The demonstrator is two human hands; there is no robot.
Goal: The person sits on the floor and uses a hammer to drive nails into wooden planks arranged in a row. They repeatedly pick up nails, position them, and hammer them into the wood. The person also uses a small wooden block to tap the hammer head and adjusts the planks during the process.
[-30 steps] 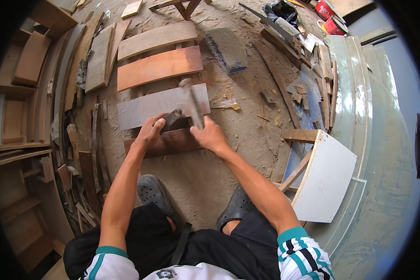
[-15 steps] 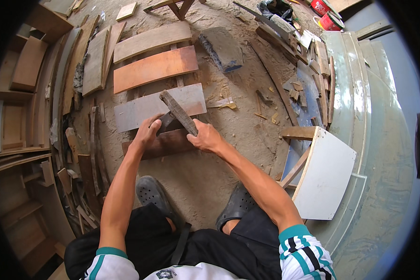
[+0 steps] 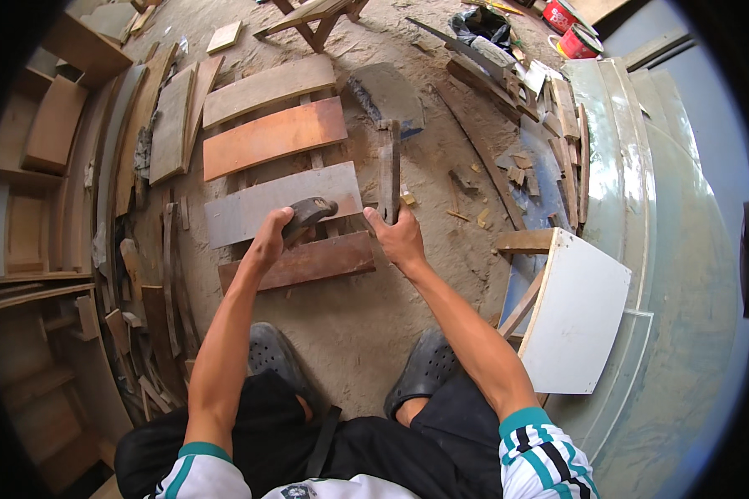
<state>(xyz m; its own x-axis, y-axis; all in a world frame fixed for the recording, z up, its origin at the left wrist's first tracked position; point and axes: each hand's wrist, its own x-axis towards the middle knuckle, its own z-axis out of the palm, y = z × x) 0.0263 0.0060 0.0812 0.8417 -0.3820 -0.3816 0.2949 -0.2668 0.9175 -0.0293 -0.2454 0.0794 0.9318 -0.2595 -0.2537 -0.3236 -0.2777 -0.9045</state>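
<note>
My left hand (image 3: 268, 239) is closed on a dark, curved hammer head (image 3: 310, 210) with a hole near its far end. In my right hand (image 3: 401, 239) a worn wooden stick (image 3: 389, 166) stands nearly upright, its lower end in my fingers. The two pieces are apart. Beneath my hands lies a slatted row of boards: a reddish-brown board (image 3: 308, 264) nearest me, then a grey-white board (image 3: 250, 214), an orange board (image 3: 275, 139) and a pale wooden board (image 3: 270, 90). Part of the hammer head is hidden by my left fingers.
Wood scraps (image 3: 166, 283) and wooden cabinets (image 3: 25, 374) line the left. A concrete block (image 3: 391, 96) sits beyond the stick. To the right are a white-topped wooden piece (image 3: 578, 316), glass sheets (image 3: 682, 274) and scrap wood (image 3: 566, 158). A wooden stool (image 3: 312, 17) stands far ahead.
My hands have moved apart. The stick, earlier slanting across the hammer head, has swung upright and to the right. The hammer head has turned, showing its hole.
</note>
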